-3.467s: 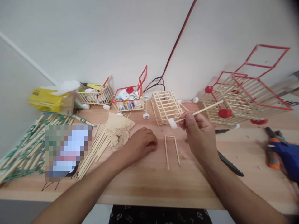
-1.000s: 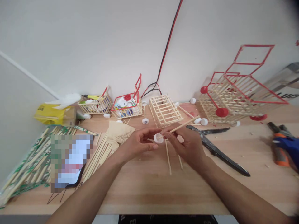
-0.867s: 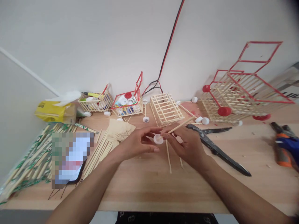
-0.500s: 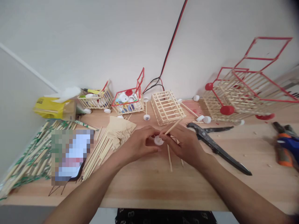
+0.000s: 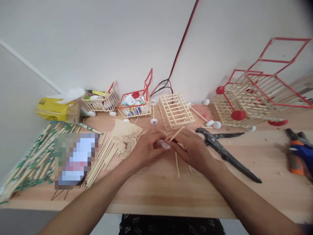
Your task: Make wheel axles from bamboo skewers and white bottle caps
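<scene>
Between my two hands is a small white bottle cap [image 5: 166, 144], seen partly on its side. My left hand [image 5: 149, 147] is closed on the cap's left edge with thumb and fingers. A wooden stick [image 5: 177, 133] slants up to the right from the cap, pinched in my right hand [image 5: 192, 145]. Whether its lower end touches the cap is hard to tell. Below my right hand, two thinner sticks [image 5: 177, 166] point down toward the table. Just behind my hands stands a basket frame of sticks [image 5: 176, 112].
Small stick carts hold caps: a red-rimmed one [image 5: 134, 104] and another [image 5: 100, 100] at left. Larger carts [image 5: 259, 94] stand at right. Black cutters [image 5: 227, 155] and blue-orange pliers [image 5: 299, 153] lie right. Left are a blurred phone [image 5: 77, 160], loose sticks [image 5: 104, 160], a crumpled cloth [image 5: 127, 137] and wrapped chopsticks [image 5: 36, 160].
The cap has tilted from face-up toward its side. My left fingers have closed in around it, and the stick in my right hand has shifted slightly left.
</scene>
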